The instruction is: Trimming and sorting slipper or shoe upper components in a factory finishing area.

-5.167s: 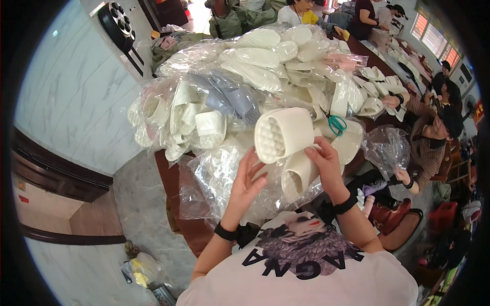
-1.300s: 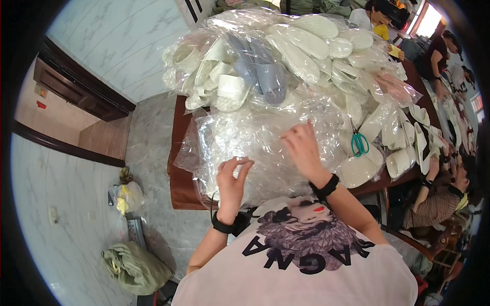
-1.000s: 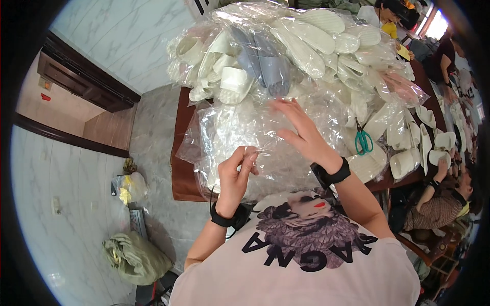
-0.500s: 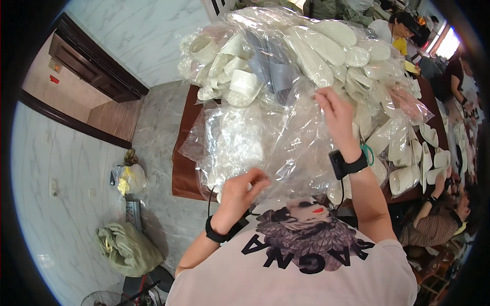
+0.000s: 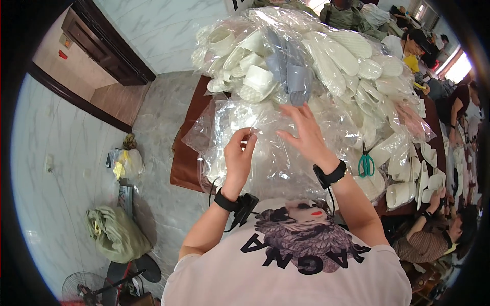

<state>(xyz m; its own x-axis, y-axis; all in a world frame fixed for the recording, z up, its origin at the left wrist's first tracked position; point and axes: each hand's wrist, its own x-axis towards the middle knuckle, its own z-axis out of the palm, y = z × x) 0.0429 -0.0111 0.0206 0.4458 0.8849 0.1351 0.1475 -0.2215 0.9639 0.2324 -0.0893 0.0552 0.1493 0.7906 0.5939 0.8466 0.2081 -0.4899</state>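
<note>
My left hand [image 5: 239, 159] pinches the edge of a clear plastic bag [image 5: 265, 158] that lies in front of me on the brown table [image 5: 186, 163]. My right hand [image 5: 304, 133] rests flat on the same bag with its fingers spread. White slippers show through the plastic under both hands. Just beyond my hands rises a big heap of bagged white slippers [image 5: 326, 61], with a grey pair [image 5: 288, 71] in it.
Green-handled scissors [image 5: 365, 164] lie on the table to the right, near loose white slippers [image 5: 403, 191]. Other people sit along the right side [image 5: 434, 237]. On the floor at left are a green sack [image 5: 115, 234], a yellow bag [image 5: 125, 163] and a fan [image 5: 84, 288].
Earlier I held a white slipper in both hands. Since then my hands have gone to the clear bag; the right hand dropped back from the pile and the left rose to the bag's edge.
</note>
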